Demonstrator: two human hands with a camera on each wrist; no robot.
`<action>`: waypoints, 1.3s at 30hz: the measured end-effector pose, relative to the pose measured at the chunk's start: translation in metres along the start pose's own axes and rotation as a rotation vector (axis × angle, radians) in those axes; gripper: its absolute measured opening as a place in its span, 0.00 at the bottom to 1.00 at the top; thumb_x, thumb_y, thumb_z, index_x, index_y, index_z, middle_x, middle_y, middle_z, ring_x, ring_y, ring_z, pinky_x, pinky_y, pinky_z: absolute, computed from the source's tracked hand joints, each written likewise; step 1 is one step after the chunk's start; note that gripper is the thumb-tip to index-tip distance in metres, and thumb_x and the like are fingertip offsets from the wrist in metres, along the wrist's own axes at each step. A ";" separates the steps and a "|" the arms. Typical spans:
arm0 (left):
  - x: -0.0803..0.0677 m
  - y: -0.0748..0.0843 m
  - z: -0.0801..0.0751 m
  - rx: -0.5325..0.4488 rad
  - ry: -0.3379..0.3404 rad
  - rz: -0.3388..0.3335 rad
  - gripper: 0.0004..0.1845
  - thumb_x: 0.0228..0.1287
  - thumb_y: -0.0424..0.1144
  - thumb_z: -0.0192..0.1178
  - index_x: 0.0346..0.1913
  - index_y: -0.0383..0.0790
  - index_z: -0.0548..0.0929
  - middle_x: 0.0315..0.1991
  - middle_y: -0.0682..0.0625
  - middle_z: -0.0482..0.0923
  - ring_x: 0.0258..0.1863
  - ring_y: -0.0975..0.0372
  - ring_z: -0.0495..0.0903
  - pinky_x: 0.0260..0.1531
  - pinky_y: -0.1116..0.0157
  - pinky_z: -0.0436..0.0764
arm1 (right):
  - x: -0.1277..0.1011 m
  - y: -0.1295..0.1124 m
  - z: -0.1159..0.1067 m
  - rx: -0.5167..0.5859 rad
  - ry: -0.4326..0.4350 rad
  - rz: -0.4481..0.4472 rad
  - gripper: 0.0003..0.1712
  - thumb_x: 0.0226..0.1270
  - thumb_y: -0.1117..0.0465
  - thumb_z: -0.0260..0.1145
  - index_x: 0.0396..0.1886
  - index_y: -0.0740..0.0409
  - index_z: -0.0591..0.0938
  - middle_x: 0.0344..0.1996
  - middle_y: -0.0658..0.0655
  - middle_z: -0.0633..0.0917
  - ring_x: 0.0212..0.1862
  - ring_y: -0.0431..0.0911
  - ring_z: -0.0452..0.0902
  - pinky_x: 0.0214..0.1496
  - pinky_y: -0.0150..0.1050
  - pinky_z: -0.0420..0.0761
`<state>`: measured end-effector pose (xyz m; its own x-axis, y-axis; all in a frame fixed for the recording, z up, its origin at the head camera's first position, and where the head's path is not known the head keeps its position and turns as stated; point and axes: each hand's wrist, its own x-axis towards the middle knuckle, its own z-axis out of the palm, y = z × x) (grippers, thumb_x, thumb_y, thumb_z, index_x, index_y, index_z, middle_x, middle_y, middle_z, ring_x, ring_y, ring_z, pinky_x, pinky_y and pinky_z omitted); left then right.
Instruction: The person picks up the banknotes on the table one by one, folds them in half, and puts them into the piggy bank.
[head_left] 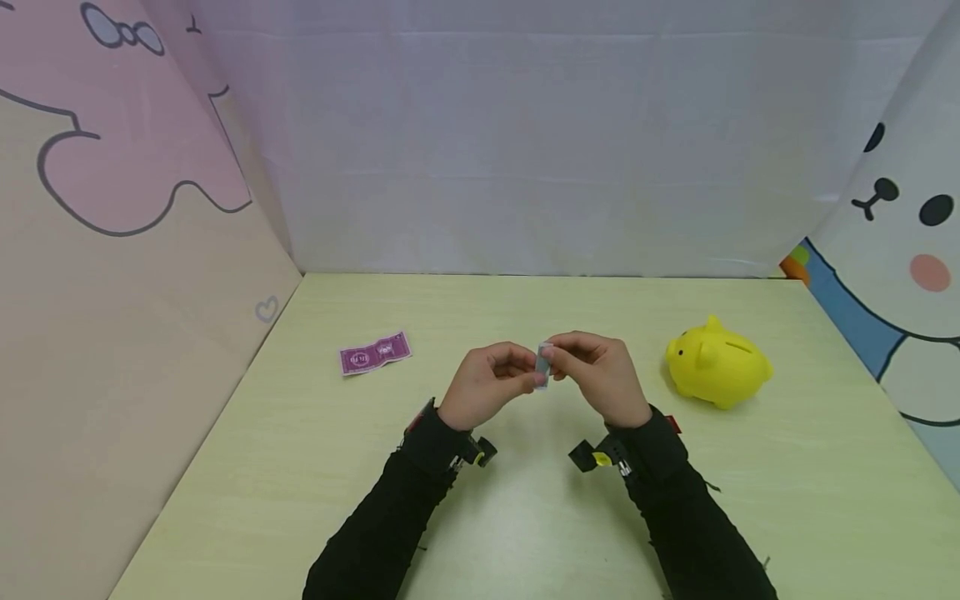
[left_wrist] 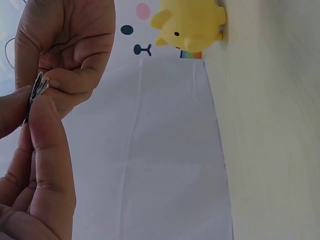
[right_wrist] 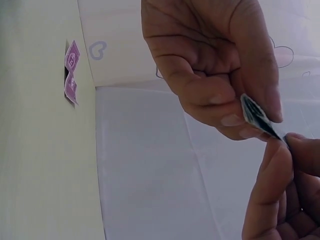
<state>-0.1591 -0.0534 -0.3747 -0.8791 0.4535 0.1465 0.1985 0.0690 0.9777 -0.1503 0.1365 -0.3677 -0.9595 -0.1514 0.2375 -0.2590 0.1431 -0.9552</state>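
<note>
A small folded banknote, grey-green in the head view, is held up between both hands above the table. My left hand pinches its lower left side between thumb and fingers. From the other side my right hand grips its upper end with thumb and fingertips. In the right wrist view the folded banknote shows stacked layers at its end. The left wrist view has the banknote edge-on, partly hidden by fingers. To the right of my right hand stands a yellow piggy bank with a slot in its back.
A creased purple banknote lies on the pale table, left of my left hand. Behind the table hangs a white sheet. Cartoon-printed cloths flank both sides. Dark bands with small cameras sit on both wrists.
</note>
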 end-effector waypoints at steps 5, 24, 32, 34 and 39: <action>0.000 -0.001 0.000 0.003 -0.003 0.009 0.10 0.64 0.29 0.63 0.46 0.28 0.82 0.40 0.33 0.83 0.42 0.36 0.81 0.39 0.69 0.82 | 0.000 0.000 0.000 0.008 -0.005 -0.006 0.11 0.67 0.64 0.66 0.42 0.70 0.85 0.25 0.44 0.84 0.30 0.40 0.79 0.38 0.32 0.83; 0.001 -0.002 -0.003 0.053 0.010 -0.006 0.09 0.66 0.30 0.61 0.45 0.28 0.83 0.39 0.32 0.83 0.29 0.68 0.81 0.38 0.65 0.83 | 0.002 0.002 0.001 0.022 -0.033 0.003 0.12 0.68 0.64 0.66 0.44 0.70 0.84 0.28 0.43 0.86 0.30 0.40 0.80 0.38 0.33 0.84; 0.001 -0.002 -0.001 0.058 0.020 -0.016 0.08 0.66 0.31 0.61 0.44 0.28 0.83 0.38 0.33 0.83 0.29 0.68 0.81 0.37 0.68 0.83 | 0.001 0.005 -0.003 0.004 -0.062 0.004 0.13 0.68 0.61 0.66 0.46 0.67 0.85 0.31 0.43 0.86 0.32 0.42 0.82 0.40 0.34 0.84; 0.000 -0.002 -0.001 0.064 0.025 -0.023 0.08 0.66 0.31 0.62 0.44 0.28 0.83 0.37 0.34 0.83 0.28 0.68 0.81 0.38 0.65 0.83 | 0.001 0.005 -0.005 -0.010 -0.070 -0.002 0.14 0.69 0.61 0.66 0.47 0.66 0.84 0.32 0.43 0.86 0.33 0.42 0.82 0.40 0.34 0.84; 0.001 -0.001 -0.001 0.059 0.037 -0.039 0.08 0.66 0.31 0.62 0.43 0.28 0.83 0.36 0.35 0.83 0.28 0.67 0.80 0.38 0.64 0.83 | 0.002 0.006 -0.014 -0.070 -0.041 -0.010 0.14 0.69 0.62 0.65 0.50 0.66 0.83 0.33 0.45 0.86 0.33 0.41 0.82 0.39 0.33 0.84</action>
<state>-0.1602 -0.0538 -0.3750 -0.9021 0.4159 0.1152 0.1881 0.1385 0.9723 -0.1555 0.1504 -0.3703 -0.9519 -0.1927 0.2383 -0.2771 0.2090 -0.9378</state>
